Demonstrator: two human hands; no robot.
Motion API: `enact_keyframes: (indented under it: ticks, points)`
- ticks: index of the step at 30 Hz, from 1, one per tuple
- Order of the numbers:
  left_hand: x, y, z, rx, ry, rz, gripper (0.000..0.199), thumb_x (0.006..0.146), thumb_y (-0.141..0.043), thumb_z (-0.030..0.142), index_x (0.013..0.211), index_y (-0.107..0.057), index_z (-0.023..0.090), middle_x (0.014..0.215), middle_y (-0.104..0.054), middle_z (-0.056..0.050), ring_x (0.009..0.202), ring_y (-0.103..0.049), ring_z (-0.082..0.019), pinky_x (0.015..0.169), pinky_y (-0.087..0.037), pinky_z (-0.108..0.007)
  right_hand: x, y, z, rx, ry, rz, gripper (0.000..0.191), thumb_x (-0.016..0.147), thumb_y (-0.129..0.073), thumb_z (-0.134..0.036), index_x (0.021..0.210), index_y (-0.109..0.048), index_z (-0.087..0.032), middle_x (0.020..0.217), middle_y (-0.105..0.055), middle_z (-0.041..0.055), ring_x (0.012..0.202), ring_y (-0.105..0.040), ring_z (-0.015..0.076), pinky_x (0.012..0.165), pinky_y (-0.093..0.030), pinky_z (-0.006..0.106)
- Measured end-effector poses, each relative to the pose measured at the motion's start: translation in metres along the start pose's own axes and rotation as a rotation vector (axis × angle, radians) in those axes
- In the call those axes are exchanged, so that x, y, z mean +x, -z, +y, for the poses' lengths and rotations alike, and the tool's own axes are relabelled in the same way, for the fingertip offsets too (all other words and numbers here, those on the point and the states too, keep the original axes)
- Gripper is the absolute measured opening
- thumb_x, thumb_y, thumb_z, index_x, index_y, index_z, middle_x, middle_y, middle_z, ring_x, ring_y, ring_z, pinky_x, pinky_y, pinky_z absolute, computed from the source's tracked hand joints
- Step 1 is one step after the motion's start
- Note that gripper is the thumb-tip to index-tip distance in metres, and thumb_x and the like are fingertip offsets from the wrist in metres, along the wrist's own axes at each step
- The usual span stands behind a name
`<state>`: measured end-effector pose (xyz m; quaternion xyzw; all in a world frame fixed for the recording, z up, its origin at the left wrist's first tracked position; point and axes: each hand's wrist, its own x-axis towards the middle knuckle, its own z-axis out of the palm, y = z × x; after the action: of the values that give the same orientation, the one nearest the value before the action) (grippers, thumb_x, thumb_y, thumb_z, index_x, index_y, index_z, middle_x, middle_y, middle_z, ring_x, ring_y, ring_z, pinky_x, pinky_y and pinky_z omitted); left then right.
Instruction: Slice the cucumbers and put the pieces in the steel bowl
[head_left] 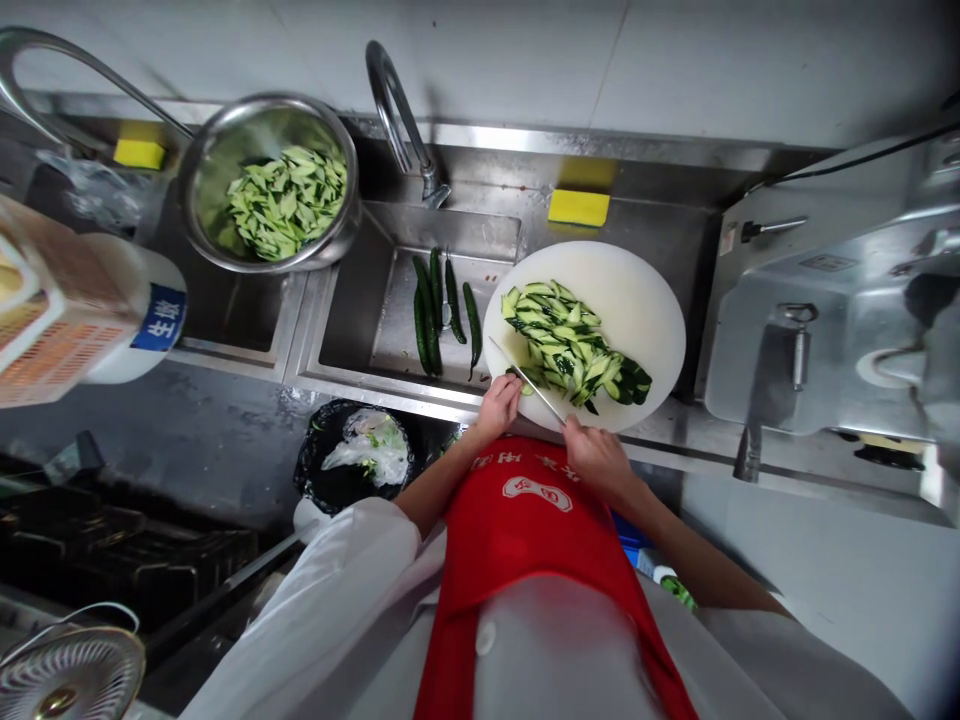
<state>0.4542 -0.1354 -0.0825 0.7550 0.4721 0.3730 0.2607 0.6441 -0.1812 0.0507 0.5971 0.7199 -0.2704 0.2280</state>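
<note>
A round white cutting board [645, 300] lies at the sink's right edge, with a heap of sliced cucumber [562, 340] on its left and middle. My right hand [598, 458] is closed round the handle of a knife [538, 392], whose blade slants up and left over the board's near edge. My left hand [500, 403] is closed at the board's lower left edge, its fingertips on a piece of cucumber beside the blade; most of that piece is hidden. Several whole cucumbers [472, 325] lie in the sink [360, 310] to the left.
A steel bowl [345, 215] of cucumber slices stands at the back left, beside a curved faucet [397, 110]. A yellow sponge [578, 208] lies behind the board. Below the sink is a black-lined bin [311, 455]. A machine [825, 350] stands at right.
</note>
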Motion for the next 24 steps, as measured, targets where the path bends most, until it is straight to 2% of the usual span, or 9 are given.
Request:
enact_keyframes:
  ticks: [5, 9, 13, 20, 24]
  points:
    - [-0.0026, -0.0033, -0.0009, -0.031, 0.014, 0.009, 0.028, 0.103, -0.041, 0.026, 0.115, -0.064, 0.016, 0.109, -0.062, -0.012, 0.106, -0.061, -0.018, 0.095, -0.055, -0.036, 0.0051, 0.0027, -0.0026, 0.002, -0.022, -0.033, 0.037, 0.102, -0.026, -0.021, 0.127, -0.050, -0.011, 0.097, -0.073, 0.0164, 0.094, -0.071, 0.0261, 0.078, -0.045, 0.031]
    - [-0.0029, -0.0034, 0.0004, -0.036, 0.018, 0.033, 0.027, 0.102, -0.042, 0.025, 0.113, -0.065, 0.016, 0.108, -0.062, -0.013, 0.106, -0.061, -0.018, 0.094, -0.055, -0.035, 0.0067, 0.0039, -0.0030, 0.002, 0.001, -0.017, 0.041, 0.103, -0.022, -0.028, 0.129, -0.050, -0.011, 0.095, -0.073, 0.0164, 0.091, -0.071, 0.0263, 0.077, -0.045, 0.032]
    - [-0.0020, 0.0011, 0.0028, -0.042, 0.030, 0.002, 0.027, 0.103, -0.042, 0.025, 0.112, -0.065, 0.016, 0.108, -0.062, -0.013, 0.106, -0.061, -0.018, 0.093, -0.055, -0.035, 0.0071, 0.0029, -0.0040, -0.015, -0.027, -0.039, 0.040, 0.103, -0.022, -0.026, 0.125, -0.052, -0.012, 0.097, -0.073, 0.0162, 0.092, -0.071, 0.0250, 0.077, -0.045, 0.032]
    - [-0.0031, 0.0038, 0.0027, -0.006, 0.018, 0.007, 0.024, 0.101, -0.045, 0.025, 0.110, -0.065, 0.017, 0.098, -0.062, -0.010, 0.099, -0.058, -0.019, 0.087, -0.054, -0.036, 0.0060, 0.0030, -0.0048, -0.010, 0.002, -0.028, 0.039, 0.103, -0.026, -0.031, 0.126, -0.051, -0.011, 0.096, -0.073, 0.0163, 0.090, -0.071, 0.0252, 0.077, -0.045, 0.031]
    - [-0.0039, 0.0031, 0.0015, -0.006, 0.005, 0.005, 0.024, 0.102, -0.043, 0.023, 0.111, -0.065, 0.017, 0.098, -0.063, -0.010, 0.096, -0.058, -0.019, 0.087, -0.053, -0.036, 0.0044, 0.0019, -0.0034, -0.019, -0.010, -0.050, 0.037, 0.103, -0.025, -0.028, 0.121, -0.053, -0.012, 0.097, -0.073, 0.0160, 0.091, -0.071, 0.0243, 0.077, -0.044, 0.030]
